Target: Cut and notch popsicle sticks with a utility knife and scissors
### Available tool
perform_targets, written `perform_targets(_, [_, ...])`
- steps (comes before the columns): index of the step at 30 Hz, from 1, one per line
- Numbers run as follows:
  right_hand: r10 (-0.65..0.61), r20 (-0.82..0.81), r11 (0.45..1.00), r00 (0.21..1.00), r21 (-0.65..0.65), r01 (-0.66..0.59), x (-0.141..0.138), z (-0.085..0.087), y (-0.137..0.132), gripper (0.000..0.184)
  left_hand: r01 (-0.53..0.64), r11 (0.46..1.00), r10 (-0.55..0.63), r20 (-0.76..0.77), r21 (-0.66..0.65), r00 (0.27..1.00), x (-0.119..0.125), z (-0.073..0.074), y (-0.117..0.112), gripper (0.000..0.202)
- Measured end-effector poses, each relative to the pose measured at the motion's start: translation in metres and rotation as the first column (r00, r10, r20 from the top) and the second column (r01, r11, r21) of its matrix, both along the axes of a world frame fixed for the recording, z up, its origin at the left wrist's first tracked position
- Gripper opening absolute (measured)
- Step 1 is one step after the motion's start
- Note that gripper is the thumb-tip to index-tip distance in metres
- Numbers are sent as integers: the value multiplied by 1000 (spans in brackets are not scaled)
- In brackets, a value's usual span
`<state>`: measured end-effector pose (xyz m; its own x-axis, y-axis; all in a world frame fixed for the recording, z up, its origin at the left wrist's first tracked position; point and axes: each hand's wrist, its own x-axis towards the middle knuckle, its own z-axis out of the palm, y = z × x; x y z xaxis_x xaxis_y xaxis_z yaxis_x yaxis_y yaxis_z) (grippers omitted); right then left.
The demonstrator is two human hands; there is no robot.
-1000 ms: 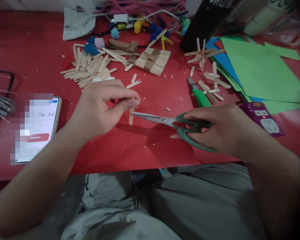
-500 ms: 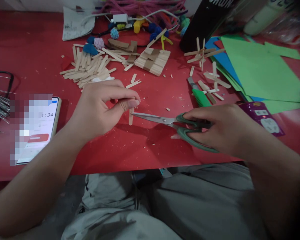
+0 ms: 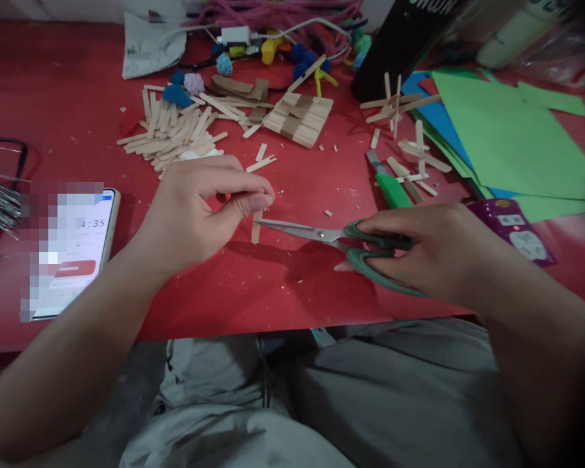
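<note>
My left hand (image 3: 205, 208) is out over the middle of the red worktop (image 3: 253, 292), thumb and forefinger pinching the far end of a wooden stick (image 3: 256, 232), whose free end points toward the near edge. My right hand (image 3: 433, 250), to the right of it and nearer that edge, is curled around the handles of the scissors (image 3: 321, 234), and their tips meet the stick's right side just below my thumb. At this range I can't tell whether the blades bite into the wood or only touch it. I read the step as a small cut or notch being snipped; a stick with a slotted end (image 3: 262, 164) lying just beyond my left fingertips, and the chips scattered about, make me think so. The next move, in my judgement, calls for a firm, level pinch on the left and a slow squeeze on the right, with the thumb clear of the blades, since thin wood could split along its grain. Toward the far edge I have the loose stick pile (image 3: 175, 133); the green cutter (image 3: 392, 190) lies beyond my right hand.
</note>
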<state>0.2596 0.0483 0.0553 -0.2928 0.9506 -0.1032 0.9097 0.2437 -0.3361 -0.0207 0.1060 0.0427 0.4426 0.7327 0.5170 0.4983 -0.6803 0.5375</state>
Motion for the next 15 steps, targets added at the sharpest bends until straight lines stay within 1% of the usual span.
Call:
perform_targets(5, [4, 12, 1000, 1000, 0, -4, 1, 0, 0, 14, 4, 1000, -4, 0, -11, 1000, -1, 0, 0, 12])
perform_targets(8, [9, 1, 1000, 1000, 11, -9, 1, 1, 0, 18, 7, 1000, -7, 4, 1, 1000, -1, -1, 0, 12])
perform_targets(15, [-26, 13, 1000, 1000, -2, 26, 0, 2, 0, 18, 9, 1000, -10, 0, 13, 1000, 0, -1, 0, 12])
